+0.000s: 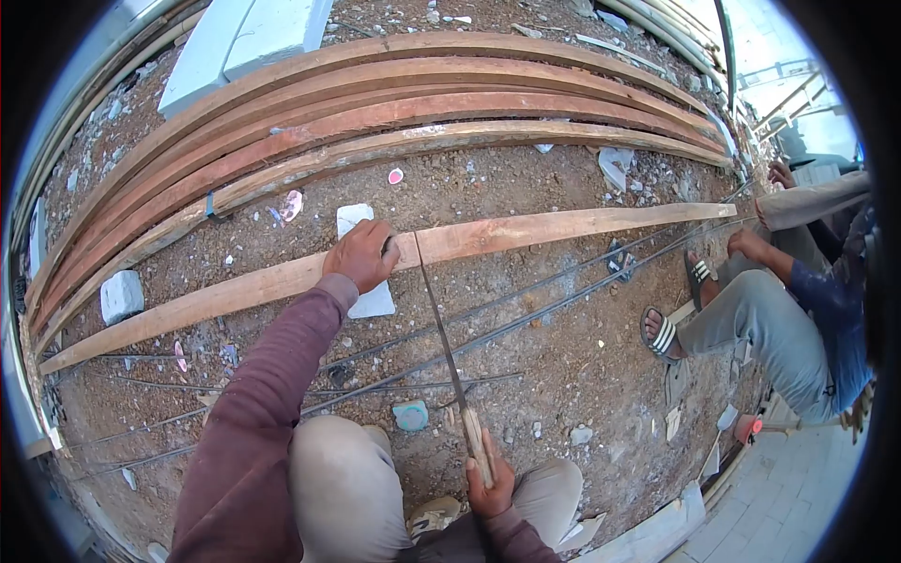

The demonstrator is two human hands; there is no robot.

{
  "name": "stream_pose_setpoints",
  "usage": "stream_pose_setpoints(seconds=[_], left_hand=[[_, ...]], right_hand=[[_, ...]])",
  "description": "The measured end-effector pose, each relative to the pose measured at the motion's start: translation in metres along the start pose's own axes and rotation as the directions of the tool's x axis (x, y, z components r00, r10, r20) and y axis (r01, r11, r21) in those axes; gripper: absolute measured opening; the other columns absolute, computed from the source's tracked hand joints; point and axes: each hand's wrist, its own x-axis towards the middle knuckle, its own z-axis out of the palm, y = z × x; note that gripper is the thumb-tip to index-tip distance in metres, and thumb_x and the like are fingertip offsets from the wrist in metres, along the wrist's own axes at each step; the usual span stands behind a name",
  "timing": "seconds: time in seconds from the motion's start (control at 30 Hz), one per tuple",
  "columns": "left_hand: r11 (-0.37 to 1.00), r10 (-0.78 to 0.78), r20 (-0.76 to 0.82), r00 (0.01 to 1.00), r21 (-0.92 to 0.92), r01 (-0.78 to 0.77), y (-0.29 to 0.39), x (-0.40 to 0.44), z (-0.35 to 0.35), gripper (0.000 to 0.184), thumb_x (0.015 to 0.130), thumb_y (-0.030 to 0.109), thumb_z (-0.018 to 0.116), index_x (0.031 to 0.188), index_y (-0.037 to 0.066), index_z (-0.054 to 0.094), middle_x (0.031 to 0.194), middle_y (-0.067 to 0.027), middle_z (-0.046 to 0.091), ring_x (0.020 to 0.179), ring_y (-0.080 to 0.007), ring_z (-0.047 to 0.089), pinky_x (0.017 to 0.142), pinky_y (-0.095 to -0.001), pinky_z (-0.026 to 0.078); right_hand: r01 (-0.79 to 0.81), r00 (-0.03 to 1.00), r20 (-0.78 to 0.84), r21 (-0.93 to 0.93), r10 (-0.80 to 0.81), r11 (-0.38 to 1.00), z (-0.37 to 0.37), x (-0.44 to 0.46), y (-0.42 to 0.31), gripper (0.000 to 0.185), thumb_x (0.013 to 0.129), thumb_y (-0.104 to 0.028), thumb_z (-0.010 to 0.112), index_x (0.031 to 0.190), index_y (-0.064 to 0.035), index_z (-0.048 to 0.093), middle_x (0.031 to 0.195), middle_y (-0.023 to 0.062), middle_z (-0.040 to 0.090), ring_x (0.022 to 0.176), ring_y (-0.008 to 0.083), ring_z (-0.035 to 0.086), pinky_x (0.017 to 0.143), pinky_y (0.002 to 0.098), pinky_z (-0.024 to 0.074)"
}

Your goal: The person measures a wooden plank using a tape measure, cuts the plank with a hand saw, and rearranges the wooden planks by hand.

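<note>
A long wooden plank lies across the ground in front of me, over a white block. My left hand is closed over the plank, just left of the saw blade. My right hand grips the wooden handle of a handsaw, low between my knees. Its thin blade runs up and away from me, and the far end meets the plank close to my left hand. How deep the blade sits in the wood, I cannot tell.
Several long timber beams lie beyond the plank. Thin metal rods cross the dirt nearer to me. A small white block sits at left, pale large blocks at the back. Another person in sandals sits at right near the plank's end.
</note>
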Motion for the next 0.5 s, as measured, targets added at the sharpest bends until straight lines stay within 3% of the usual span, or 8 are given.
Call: stream_pose_setpoints(seconds=[0.07, 0.1, 0.2, 0.27, 0.3, 0.37, 0.47, 0.5], left_hand=[[1.0, -0.017, 0.028, 0.999, 0.012, 0.016, 0.004, -0.004, -0.001, 0.016, 0.089, 0.019, 0.065, 0.1, 0.007, 0.064, 0.097, -0.0142, 0.065, 0.094, -0.0351, 0.064, 0.083, -0.0442, 0.054], [1.0, 0.009, 0.006, 1.0, 0.007, -0.009, 0.001, -0.005, 0.002, 0.016, 0.089, 0.018, 0.065, 0.1, 0.006, 0.064, 0.097, -0.0144, 0.065, 0.093, -0.035, 0.064, 0.082, -0.0445, 0.053], [1.0, 0.021, -0.028, 0.999, -0.001, -0.021, 0.0, -0.005, 0.002, 0.015, 0.09, 0.018, 0.065, 0.099, 0.006, 0.064, 0.096, -0.0155, 0.065, 0.092, -0.0355, 0.064, 0.08, -0.0447, 0.053], [1.0, 0.002, 0.002, 1.0, -0.002, -0.002, 0.001, -0.007, -0.002, 0.016, 0.09, 0.019, 0.065, 0.099, 0.006, 0.064, 0.096, -0.0154, 0.065, 0.093, -0.0357, 0.064, 0.081, -0.0444, 0.053], [1.0, -0.002, 0.015, 1.0, -0.01, 0.002, 0.004, -0.005, -0.002, 0.016, 0.09, 0.019, 0.065, 0.1, 0.006, 0.064, 0.097, -0.0154, 0.064, 0.094, -0.0358, 0.064, 0.082, -0.0442, 0.053], [1.0, -0.013, 0.019, 1.0, -0.002, 0.013, 0.007, -0.003, -0.002, 0.017, 0.09, 0.02, 0.065, 0.1, 0.006, 0.064, 0.097, -0.0152, 0.064, 0.094, -0.036, 0.064, 0.083, -0.0442, 0.054], [1.0, -0.025, 0.044, 0.999, 0.002, 0.025, 0.006, -0.01, 0.0, 0.017, 0.09, 0.02, 0.065, 0.101, 0.007, 0.064, 0.098, -0.0147, 0.065, 0.095, -0.0361, 0.065, 0.083, -0.0442, 0.054], [1.0, -0.013, 0.033, 0.999, 0.005, 0.012, 0.005, -0.004, -0.002, 0.017, 0.09, 0.021, 0.065, 0.101, 0.008, 0.064, 0.098, -0.0145, 0.065, 0.095, -0.036, 0.065, 0.083, -0.0441, 0.054]], right_hand=[[-0.05, 0.999, -0.001, 0.006, 0.05, 0.999, -0.002, -0.015, -0.007, 0.055, 0.097, -0.008, 0.059, 0.146, 0.0101, 0.044, 0.137, 0.0261, 0.06, 0.125, 0.0282, 0.061, 0.104, 0.0361, 0.0459], [0.019, 1.0, -0.011, -0.025, -0.019, 1.0, 0.012, 0.023, 0.002, 0.054, 0.097, -0.008, 0.06, 0.146, 0.0087, 0.044, 0.136, 0.0252, 0.061, 0.121, 0.0266, 0.063, 0.101, 0.0351, 0.0481], [-0.001, 1.0, 0.025, 0.092, -0.002, 0.996, 0.046, 0.105, 0.001, 0.054, 0.098, -0.009, 0.061, 0.147, 0.007, 0.045, 0.135, 0.0244, 0.062, 0.119, 0.0253, 0.064, 0.098, 0.0342, 0.0492], [-0.046, 0.999, 0.014, 0.122, 0.045, 0.992, 0.04, 0.097, -0.003, 0.054, 0.098, -0.01, 0.06, 0.147, 0.0063, 0.045, 0.134, 0.0242, 0.063, 0.118, 0.0252, 0.065, 0.097, 0.034, 0.0495], [0.042, 0.998, -0.04, 0.047, -0.04, 0.998, 0.031, 0.071, -0.003, 0.053, 0.095, -0.009, 0.062, 0.144, 0.0077, 0.049, 0.134, 0.0282, 0.061, 0.123, 0.0343, 0.063, 0.1, 0.0355, 0.049], [0.007, 1.0, -0.021, -0.046, -0.007, 0.999, 0.007, -0.006, 0.006, 0.053, 0.096, -0.009, 0.062, 0.144, 0.0085, 0.048, 0.134, 0.0293, 0.061, 0.126, 0.033, 0.061, 0.102, 0.0365, 0.0481], [-0.105, 0.994, 0.024, -0.028, 0.106, 0.994, 0.003, -0.019, -0.005, 0.054, 0.097, -0.012, 0.06, 0.144, 0.0102, 0.047, 0.135, 0.0271, 0.061, 0.125, 0.0287, 0.061, 0.104, 0.0371, 0.0455], [-0.043, 0.999, -0.028, 0.018, 0.044, 0.999, 0.019, 0.014, 0.007, 0.052, 0.097, -0.011, 0.06, 0.144, 0.0087, 0.047, 0.136, 0.0273, 0.06, 0.127, 0.0285, 0.059, 0.105, 0.0369, 0.0445]])
